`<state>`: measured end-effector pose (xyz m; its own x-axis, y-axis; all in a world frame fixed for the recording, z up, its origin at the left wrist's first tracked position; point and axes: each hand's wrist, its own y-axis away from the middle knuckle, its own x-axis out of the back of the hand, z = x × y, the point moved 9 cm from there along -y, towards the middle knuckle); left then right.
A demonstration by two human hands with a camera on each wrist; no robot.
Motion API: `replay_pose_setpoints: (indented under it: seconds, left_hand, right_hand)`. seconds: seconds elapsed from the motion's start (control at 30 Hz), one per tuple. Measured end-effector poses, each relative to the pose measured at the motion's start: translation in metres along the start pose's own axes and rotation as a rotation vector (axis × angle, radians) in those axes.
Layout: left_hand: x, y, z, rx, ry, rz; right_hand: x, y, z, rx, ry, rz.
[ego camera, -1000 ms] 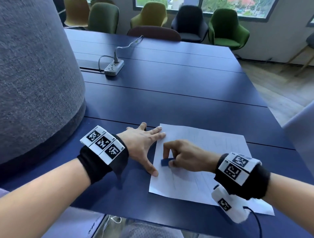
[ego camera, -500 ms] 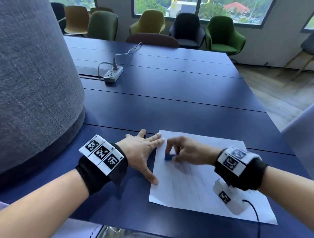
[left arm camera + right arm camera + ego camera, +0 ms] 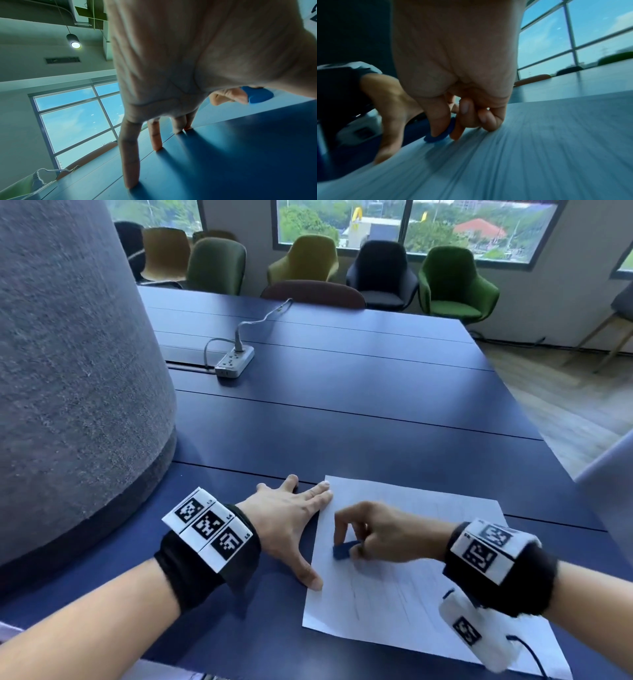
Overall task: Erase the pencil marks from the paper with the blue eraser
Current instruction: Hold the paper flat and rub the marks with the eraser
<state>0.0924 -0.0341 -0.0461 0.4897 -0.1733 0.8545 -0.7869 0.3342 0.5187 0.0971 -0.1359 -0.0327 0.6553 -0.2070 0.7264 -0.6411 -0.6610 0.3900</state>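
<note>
A white sheet of paper (image 3: 404,594) with faint pencil lines lies on the dark blue table (image 3: 342,422). My right hand (image 3: 370,532) pinches the blue eraser (image 3: 342,551) between thumb and fingers and presses its end on the sheet near the left edge; the eraser (image 3: 440,134) and the eraser (image 3: 259,94) show the same. My left hand (image 3: 291,518) lies flat with fingers spread, thumb and forefinger tip on the paper's left edge, the other fingers (image 3: 130,162) on the table.
A large grey fabric-covered column (image 3: 68,371) stands close at the left. A white power strip (image 3: 234,361) with its cable lies further back on the table. Several chairs (image 3: 452,282) stand beyond the far edge, under the windows.
My right hand has slid the eraser up the sheet and back toward me, rubbing along the left part. The left hand has stayed put on the paper's edge.
</note>
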Motion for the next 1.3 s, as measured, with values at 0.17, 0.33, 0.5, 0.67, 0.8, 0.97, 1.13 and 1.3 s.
replay_pose_setpoints:
  seconds: [0.17, 0.33, 0.5, 0.67, 0.8, 0.97, 1.13, 1.3]
  left_hand:
    - [0.000, 0.000, 0.000, -0.002, 0.012, -0.007]
    - [0.000, 0.000, 0.000, -0.002, 0.009, -0.003]
    - [0.002, 0.002, 0.001, -0.005, 0.017, -0.010]
    - [-0.001, 0.000, 0.000, -0.001, 0.012, -0.013]
    - [-0.001, 0.000, 0.000, -0.009, 0.001, -0.003]
    - [-0.001, -0.002, 0.001, -0.008, 0.013, 0.000]
    - [0.001, -0.001, 0.002, -0.014, -0.005, 0.005]
    - [0.003, -0.002, 0.005, -0.020, -0.021, 0.002]
  right_hand:
    - [0.056, -0.023, 0.028, -0.136, 0.033, 0.361]
    - [0.028, -0.018, 0.013, -0.054, 0.021, 0.185]
    - [0.058, -0.025, 0.034, -0.170, 0.031, 0.343]
    - [0.019, -0.012, 0.013, -0.030, -0.003, 0.133]
    - [0.049, -0.018, 0.032, -0.149, 0.028, 0.315]
    - [0.024, -0.010, 0.021, -0.056, 0.010, 0.189]
    - [0.051, -0.012, 0.038, -0.173, 0.001, 0.333]
    - [0.024, -0.003, 0.018, -0.048, 0.042, 0.140]
